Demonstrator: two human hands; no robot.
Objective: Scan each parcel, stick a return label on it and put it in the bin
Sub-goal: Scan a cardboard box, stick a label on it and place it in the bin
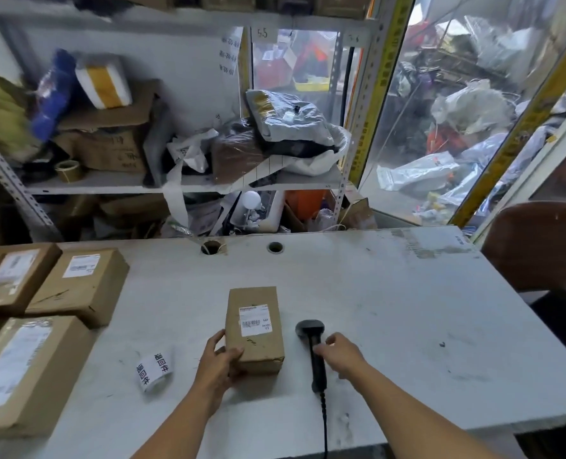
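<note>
Parcel (255, 329), small stiff cardboard box, label up, mid desk (407, 309). Left hand (220, 359) grasps near corner. Right hand (339, 354) curls round handle of scanner (314, 349) lying beside parcel. Likely light; hold by sides.

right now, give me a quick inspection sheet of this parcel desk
surface: grey desk, scuffed, two cable holes near the back edge
job's things: small parcel with its label up; scanner lying beside it; return labels curled on the left
clutter: three more parcels stacked at the left edge
hands: left hand grips the small parcel's near corner; right hand closing on the scanner handle
cables: scanner cable runs off the near edge
surroundings: shelf of boxes and bags behind; brown chair on the right; bin not seen
</note>
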